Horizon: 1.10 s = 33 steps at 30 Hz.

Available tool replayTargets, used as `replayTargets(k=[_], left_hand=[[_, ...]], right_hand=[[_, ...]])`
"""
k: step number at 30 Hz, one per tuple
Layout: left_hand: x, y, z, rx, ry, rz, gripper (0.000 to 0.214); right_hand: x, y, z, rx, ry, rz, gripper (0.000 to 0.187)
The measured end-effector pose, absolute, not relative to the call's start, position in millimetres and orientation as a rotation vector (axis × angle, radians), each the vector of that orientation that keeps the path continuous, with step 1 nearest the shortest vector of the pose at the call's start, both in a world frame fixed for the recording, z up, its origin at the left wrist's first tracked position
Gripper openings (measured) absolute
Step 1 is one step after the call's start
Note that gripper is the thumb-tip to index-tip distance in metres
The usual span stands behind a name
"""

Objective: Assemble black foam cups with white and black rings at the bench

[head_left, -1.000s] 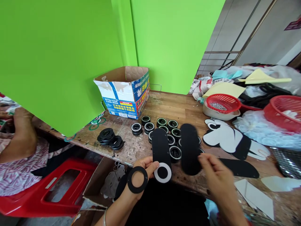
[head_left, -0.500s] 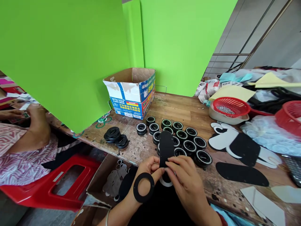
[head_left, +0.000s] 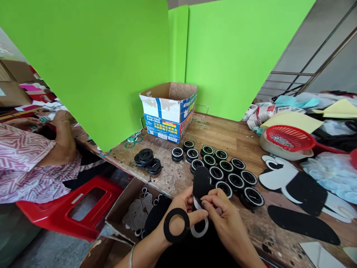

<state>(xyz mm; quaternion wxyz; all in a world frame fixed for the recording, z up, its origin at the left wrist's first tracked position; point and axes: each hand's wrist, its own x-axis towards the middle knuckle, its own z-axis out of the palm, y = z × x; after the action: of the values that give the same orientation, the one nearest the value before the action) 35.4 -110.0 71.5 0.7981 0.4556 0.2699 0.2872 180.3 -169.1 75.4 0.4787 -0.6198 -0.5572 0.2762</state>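
Note:
My left hand (head_left: 185,204) is closed on a black, round-ended flat piece (head_left: 201,178), held upright above the table's front edge. A flat black ring (head_left: 167,227) lies against the back of this hand near the thumb. With bent fingers, my right hand (head_left: 223,214) pinches the same piece at its lower right side. Some white shows between the hands. Just below the thumbs, a white-faced ring (head_left: 200,235) hangs; how it joins the black piece is hidden. Beyond my hands stand several stacks of black rings with pale tops (head_left: 235,181).
Darker ring stacks (head_left: 145,155) sit left, before a blue-white carton (head_left: 161,127). Green boards (head_left: 223,56) rise behind. A red basket (head_left: 290,134), cut-out shapes (head_left: 299,190) and another black strip (head_left: 302,223) lie right. An open box (head_left: 119,223), red stool (head_left: 69,212) and seated person (head_left: 30,160) are left.
The whole view has shifted, so the table things appear farther right. The fingers of my right hand have lifted part of the black piece's lower side, and more white shows there.

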Motion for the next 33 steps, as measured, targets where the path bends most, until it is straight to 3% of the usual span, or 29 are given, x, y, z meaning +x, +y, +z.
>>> replayTargets(k=[7, 13, 17, 20, 23, 26, 33], left_hand=[[31, -114, 57, 1.008, 0.519, 0.581, 0.04], [25, -106, 50, 1.108, 0.597, 0.587, 0.028], [24, -105, 52, 1.2, 0.663, 0.619, 0.028], [27, -111, 53, 1.345, 0.633, 0.596, 0.037], [31, -113, 49, 1.366, 0.691, 0.734, 0.03], [30, -109, 46, 1.272, 0.814, 0.804, 0.036], [30, -111, 63, 1.301, 0.872, 0.793, 0.028]], right_hand=[[193, -166, 72, -1.527, -1.429, 1.091, 0.031], [203, -166, 78, -1.571, -1.286, 0.857, 0.029], [208, -167, 91, -1.594, -1.107, 0.341, 0.023], [184, -168, 91, -1.441, -1.342, 0.046, 0.014], [159, -166, 86, -1.247, -1.695, 0.111, 0.023], [159, -167, 88, -1.251, -1.873, 0.326, 0.02], [181, -175, 79, -1.391, -1.629, 0.309, 0.013]])
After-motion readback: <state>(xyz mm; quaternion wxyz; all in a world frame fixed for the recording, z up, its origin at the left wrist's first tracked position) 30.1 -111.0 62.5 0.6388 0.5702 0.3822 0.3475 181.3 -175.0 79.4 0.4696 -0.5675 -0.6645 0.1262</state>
